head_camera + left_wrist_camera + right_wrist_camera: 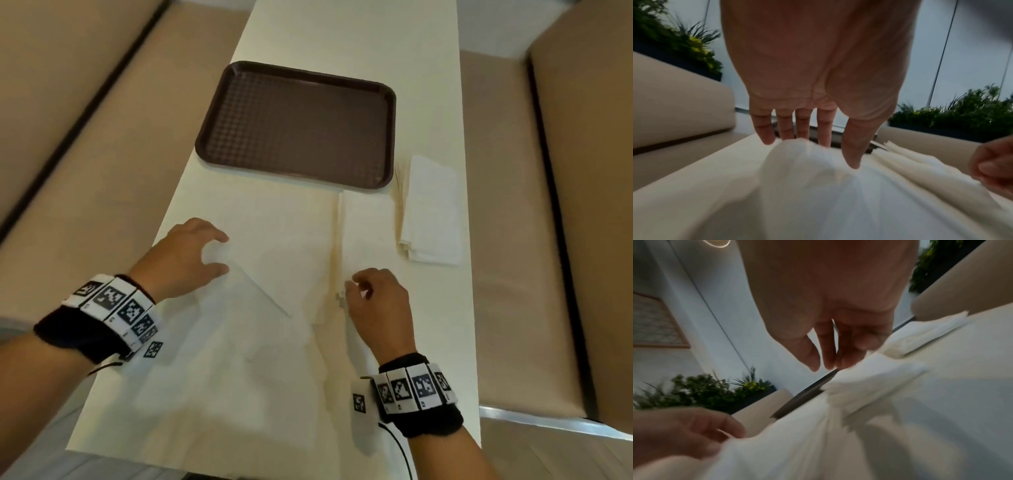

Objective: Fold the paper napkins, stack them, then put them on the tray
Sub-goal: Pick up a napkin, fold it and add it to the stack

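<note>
Mid-frame, both hands work one unfolded paper napkin (274, 274) on the tabletop (342, 34): left hand (185, 257) pinching a corner, right hand (376, 301) gripping an edge. Pulling apart could tear it. Tray (298, 123) upper centre, still bare.

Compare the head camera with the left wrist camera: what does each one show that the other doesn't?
Only the head view shows the whole brown tray, nothing on it, and the folded napkin stack lying flat beside it.

Only the left wrist view shows planters with green plants.

Both show the left hand and right hand on the open napkin, and the beige seating.
</note>
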### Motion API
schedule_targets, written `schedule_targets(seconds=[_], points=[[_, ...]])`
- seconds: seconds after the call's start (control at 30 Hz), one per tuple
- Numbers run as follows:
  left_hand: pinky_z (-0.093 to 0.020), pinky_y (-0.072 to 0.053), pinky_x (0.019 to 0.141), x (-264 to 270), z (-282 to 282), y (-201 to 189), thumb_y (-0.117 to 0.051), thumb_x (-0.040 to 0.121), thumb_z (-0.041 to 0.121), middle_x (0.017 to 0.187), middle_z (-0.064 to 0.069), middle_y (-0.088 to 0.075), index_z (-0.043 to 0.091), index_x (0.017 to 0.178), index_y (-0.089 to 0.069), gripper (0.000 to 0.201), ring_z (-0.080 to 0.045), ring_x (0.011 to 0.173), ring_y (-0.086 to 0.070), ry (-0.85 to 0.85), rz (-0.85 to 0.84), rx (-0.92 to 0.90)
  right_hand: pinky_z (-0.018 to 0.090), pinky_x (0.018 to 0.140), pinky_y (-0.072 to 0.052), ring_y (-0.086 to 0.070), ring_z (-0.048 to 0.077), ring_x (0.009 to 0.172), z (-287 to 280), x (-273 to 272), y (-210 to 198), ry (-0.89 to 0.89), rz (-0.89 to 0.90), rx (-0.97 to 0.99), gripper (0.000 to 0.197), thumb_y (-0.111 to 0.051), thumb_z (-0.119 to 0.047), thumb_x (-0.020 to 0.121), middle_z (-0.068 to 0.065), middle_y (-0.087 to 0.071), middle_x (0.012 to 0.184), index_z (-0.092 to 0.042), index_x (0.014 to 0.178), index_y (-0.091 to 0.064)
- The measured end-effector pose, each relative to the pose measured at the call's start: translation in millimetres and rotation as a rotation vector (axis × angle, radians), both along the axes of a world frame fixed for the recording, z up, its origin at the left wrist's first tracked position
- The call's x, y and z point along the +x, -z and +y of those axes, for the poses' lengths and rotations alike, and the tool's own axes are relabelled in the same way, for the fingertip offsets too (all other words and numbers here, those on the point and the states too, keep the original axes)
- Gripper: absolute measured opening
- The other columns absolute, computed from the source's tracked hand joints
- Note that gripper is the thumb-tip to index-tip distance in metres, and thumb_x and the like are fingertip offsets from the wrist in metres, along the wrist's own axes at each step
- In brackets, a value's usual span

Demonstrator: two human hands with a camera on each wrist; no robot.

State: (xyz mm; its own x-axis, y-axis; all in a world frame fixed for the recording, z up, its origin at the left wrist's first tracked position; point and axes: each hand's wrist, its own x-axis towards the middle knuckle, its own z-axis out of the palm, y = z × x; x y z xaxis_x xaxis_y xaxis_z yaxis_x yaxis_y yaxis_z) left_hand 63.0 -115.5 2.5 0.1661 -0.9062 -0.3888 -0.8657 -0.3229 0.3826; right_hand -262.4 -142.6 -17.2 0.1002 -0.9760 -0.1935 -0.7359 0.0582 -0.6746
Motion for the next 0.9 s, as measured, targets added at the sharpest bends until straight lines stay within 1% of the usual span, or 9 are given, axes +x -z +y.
schedule_targets(seconds=[0.07,0.17,0.3,0.43,0.53,0.6,0.67,0.8,0.9], points=[[-0.039,-0.033,0.114,7,25,10,-0.080,0.084,0.037,0.156,0.007,-0.034,0.036,0.140,-0.051,0.064,-0.022,0.143,-0.032,-0.024,0.014,0.025,0.016,0.069,-0.048,-0.065,0.007,0.083,15,15,0,-0.033,-0.041,0.173,0.019,-0.065,-0.033,0.096,-0.006,-0.070,0.091,-0.017,0.102,-0.073],[-0.036,-0.035,0.112,11,35,21,-0.077,0.087,0.031,0.156,0.008,-0.033,0.045,0.145,-0.042,0.069,-0.017,0.142,-0.035,-0.088,0.134,-0.029,0.017,0.068,-0.048,-0.066,0.006,0.078,33,32,4,-0.025,-0.087,0.300,0.021,-0.068,-0.036,0.093,-0.006,-0.071,0.085,-0.021,0.108,-0.069],[-0.028,-0.041,0.096,25,22,28,-0.075,0.090,0.021,0.131,0.006,-0.057,0.053,0.136,-0.047,0.063,-0.012,0.121,-0.055,-0.162,0.305,-0.115,0.011,0.061,-0.044,-0.065,0.004,0.074,42,50,5,-0.021,-0.115,0.334,0.021,-0.071,-0.033,0.092,-0.007,-0.069,0.083,-0.028,0.110,-0.063],[-0.023,-0.045,0.090,39,11,24,-0.078,0.086,0.017,0.118,0.005,-0.067,0.049,0.117,-0.068,0.046,-0.010,0.107,-0.060,-0.181,0.456,-0.100,0.022,0.075,-0.055,-0.064,0.006,0.081,46,62,10,-0.062,-0.085,0.333,0.026,-0.072,-0.030,0.091,-0.008,-0.066,0.089,-0.027,0.116,-0.064],[-0.015,-0.043,0.073,40,3,13,-0.078,0.087,0.014,0.086,0.005,-0.059,0.039,0.104,-0.077,0.030,-0.018,0.082,-0.054,-0.156,0.494,-0.068,0.029,0.085,-0.056,-0.062,0.007,0.089,47,66,13,-0.093,-0.042,0.318,0.032,-0.072,-0.031,0.091,-0.007,-0.063,0.097,-0.025,0.122,-0.064],[-0.020,-0.042,0.074,37,0,4,-0.078,0.087,0.015,0.075,0.008,-0.048,0.040,0.096,-0.077,0.027,-0.013,0.073,-0.048,-0.114,0.448,-0.060,0.026,0.086,-0.053,-0.060,0.007,0.093,47,68,10,-0.103,-0.027,0.295,0.039,-0.073,-0.034,0.090,-0.007,-0.060,0.107,-0.024,0.125,-0.062],[-0.021,-0.044,0.076,30,0,-9,-0.079,0.087,0.016,0.075,0.007,-0.052,0.042,0.094,-0.075,0.027,-0.010,0.070,-0.049,-0.060,0.403,-0.093,0.021,0.089,-0.048,-0.055,0.006,0.103,48,69,4,-0.108,-0.045,0.230,0.048,-0.077,-0.041,0.086,-0.011,-0.052,0.117,-0.027,0.128,-0.058],[-0.021,-0.050,0.091,12,4,-44,-0.078,0.086,0.014,0.098,0.005,-0.071,0.036,0.097,-0.077,0.024,-0.013,0.081,-0.059,0.061,0.526,-0.253,0.009,0.095,-0.034,-0.038,0.003,0.125,43,76,-14,-0.201,-0.150,-0.003,0.058,-0.082,-0.046,0.079,-0.020,-0.040,0.126,-0.031,0.129,-0.056],[-0.023,-0.050,0.083,-2,5,-68,-0.079,0.084,0.011,0.097,0.004,-0.071,0.026,0.098,-0.078,0.021,-0.016,0.078,-0.059,0.094,0.673,-0.355,0.015,0.101,-0.036,-0.044,0.003,0.123,34,82,-23,-0.255,-0.190,-0.113,0.046,-0.081,-0.043,0.081,-0.019,-0.050,0.126,-0.029,0.122,-0.062]])
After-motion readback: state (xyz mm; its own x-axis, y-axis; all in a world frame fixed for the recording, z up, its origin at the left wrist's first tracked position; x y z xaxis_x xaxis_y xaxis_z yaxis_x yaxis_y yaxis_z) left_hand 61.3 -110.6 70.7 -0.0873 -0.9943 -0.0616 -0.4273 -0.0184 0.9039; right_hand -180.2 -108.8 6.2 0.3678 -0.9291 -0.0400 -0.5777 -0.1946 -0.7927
